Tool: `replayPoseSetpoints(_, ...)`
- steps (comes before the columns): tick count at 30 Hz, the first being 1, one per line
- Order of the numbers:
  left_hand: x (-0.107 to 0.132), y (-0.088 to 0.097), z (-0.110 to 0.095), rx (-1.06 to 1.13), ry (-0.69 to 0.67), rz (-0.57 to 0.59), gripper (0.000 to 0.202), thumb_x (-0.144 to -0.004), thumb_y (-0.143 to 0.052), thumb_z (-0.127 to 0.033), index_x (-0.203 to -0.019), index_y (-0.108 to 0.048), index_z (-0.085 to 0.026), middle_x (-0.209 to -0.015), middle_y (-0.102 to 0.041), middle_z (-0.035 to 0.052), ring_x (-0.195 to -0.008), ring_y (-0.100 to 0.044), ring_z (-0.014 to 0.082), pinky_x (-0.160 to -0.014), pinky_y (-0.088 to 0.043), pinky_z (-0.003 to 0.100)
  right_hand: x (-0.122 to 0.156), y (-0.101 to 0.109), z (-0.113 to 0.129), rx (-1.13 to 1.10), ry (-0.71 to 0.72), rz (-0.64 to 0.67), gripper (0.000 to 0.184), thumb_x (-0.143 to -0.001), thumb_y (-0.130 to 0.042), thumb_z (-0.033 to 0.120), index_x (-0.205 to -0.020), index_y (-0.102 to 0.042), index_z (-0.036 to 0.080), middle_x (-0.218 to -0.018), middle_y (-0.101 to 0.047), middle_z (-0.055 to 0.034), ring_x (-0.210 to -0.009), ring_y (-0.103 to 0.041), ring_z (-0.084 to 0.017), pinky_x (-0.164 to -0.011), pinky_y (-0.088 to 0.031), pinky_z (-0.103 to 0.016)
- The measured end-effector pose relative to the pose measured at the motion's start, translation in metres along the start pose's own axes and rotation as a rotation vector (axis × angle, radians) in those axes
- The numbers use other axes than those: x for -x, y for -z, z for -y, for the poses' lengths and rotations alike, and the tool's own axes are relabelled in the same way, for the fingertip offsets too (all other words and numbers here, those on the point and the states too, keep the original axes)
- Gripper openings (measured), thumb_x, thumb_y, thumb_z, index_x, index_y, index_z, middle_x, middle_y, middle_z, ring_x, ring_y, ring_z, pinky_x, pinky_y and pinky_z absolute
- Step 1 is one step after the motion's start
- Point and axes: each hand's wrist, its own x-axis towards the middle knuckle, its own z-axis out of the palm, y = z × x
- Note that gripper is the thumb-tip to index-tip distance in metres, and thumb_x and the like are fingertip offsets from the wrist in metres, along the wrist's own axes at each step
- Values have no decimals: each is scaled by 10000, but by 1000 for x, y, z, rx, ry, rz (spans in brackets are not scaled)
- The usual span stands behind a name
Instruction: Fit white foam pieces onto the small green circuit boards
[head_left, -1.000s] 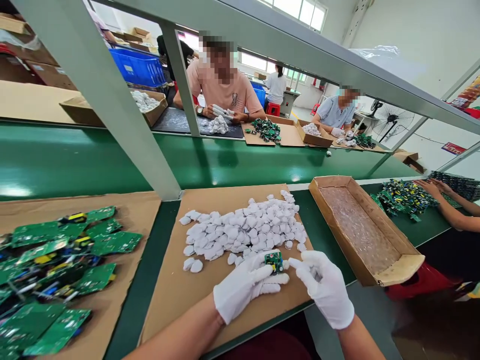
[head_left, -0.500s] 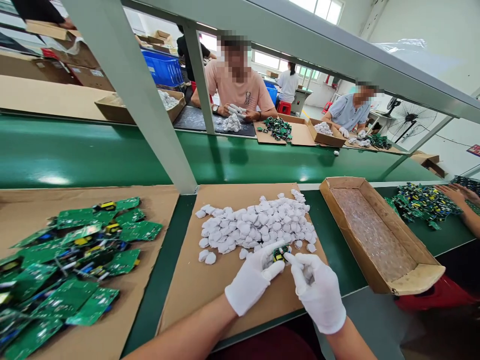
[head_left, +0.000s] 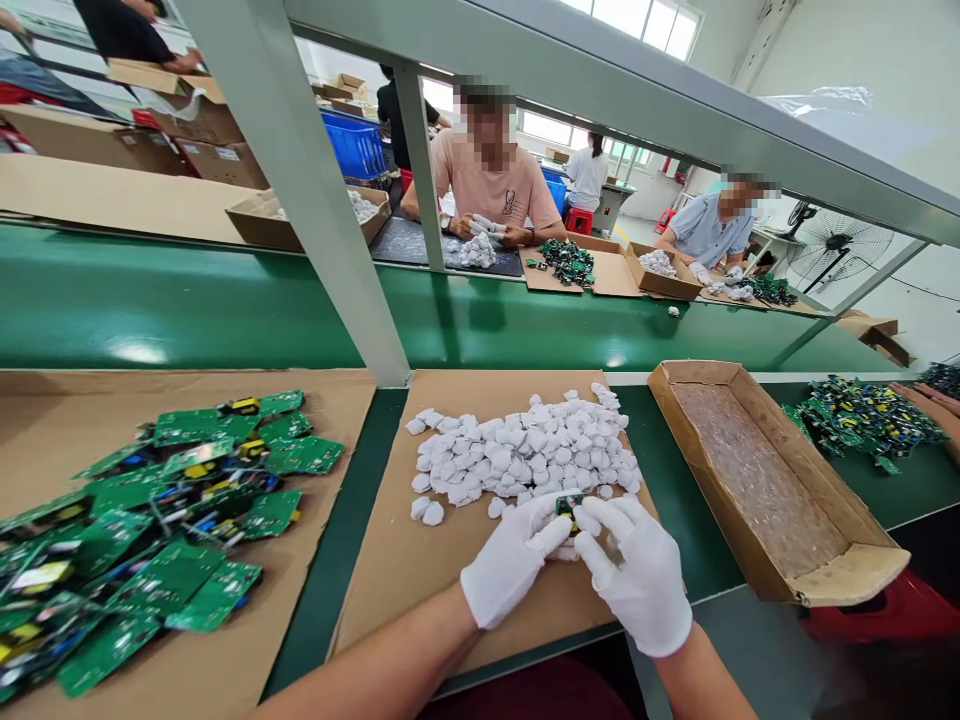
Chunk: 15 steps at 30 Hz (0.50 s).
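Both my hands wear white gloves and meet over a brown cardboard sheet (head_left: 405,590). My left hand (head_left: 510,560) and my right hand (head_left: 637,575) pinch a small green circuit board (head_left: 568,504) between their fingertips. Only a corner of the board shows between the fingers. Just beyond them lies a heap of small white plastic shells (head_left: 525,450) on the same sheet.
A pile of green circuit boards (head_left: 157,520) lies on cardboard at the left. An open cardboard box (head_left: 765,480) lined with clear plastic stands at the right. A grey post (head_left: 322,230) rises ahead. Beyond the green conveyor (head_left: 187,310), other people sit working; another person's hands (head_left: 930,405) reach boards at far right.
My two hands have closed together around the small board, which showed face up a second ago and is now mostly covered. The view has shifted to the left.
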Motion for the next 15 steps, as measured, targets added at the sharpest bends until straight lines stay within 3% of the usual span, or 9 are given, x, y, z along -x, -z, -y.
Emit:
replayPoseSetpoints(2, -1, 1, 1, 63, 38, 9, 371, -751, -631, -403, -1026, -612, -155, -961, -625, 72, -774, -573, 152, -739, -475, 302, 1, 0, -1, 1, 9, -40, 264, -821, -562, 247, -1082, -596, 227, -928, -657, -76, -794, -639, -188, -678, -530, -300)
replayPoseSetpoints(5, -3, 3, 5, 118, 77, -19, 360, -723, -661, -409, -969, -610, -151, -881, -622, 61, -726, -575, 141, -720, -466, 300, 5, -8, -3, 55, 39, -131, 181, -815, -576, 207, -979, -630, 263, -991, -634, -74, -865, -624, -195, -739, -528, -336)
replayPoseSetpoints(9, -7, 2, 10, 84, 10, -49, 381, -628, -734, -434, -803, -588, -128, -721, -569, 12, -628, -494, 101, -597, -421, 230, 7, -22, -1, 104, 107, -178, 209, -790, -617, 190, -976, -630, 285, -1040, -624, -70, -912, -601, -207, -749, -519, -361)
replayPoseSetpoints(12, -9, 3, 10, -20, -65, -82, 387, -576, -769, -422, -706, -562, -121, -648, -534, -10, -584, -438, 82, -529, -362, 197, 4, -27, 3, 55, 136, -200, 225, -763, -640, 187, -963, -630, 289, -1033, -628, -64, -908, -591, -215, -748, -510, -371)
replayPoseSetpoints(15, -8, 4, 6, 2, -41, -3, 367, -644, -716, -448, -711, -569, -119, -676, -560, 17, -612, -492, 106, -560, -398, 217, 2, -24, 6, -113, 94, -163, 247, -741, -646, 190, -969, -623, 280, -1083, -610, -69, -963, -581, -234, -796, -501, -393)
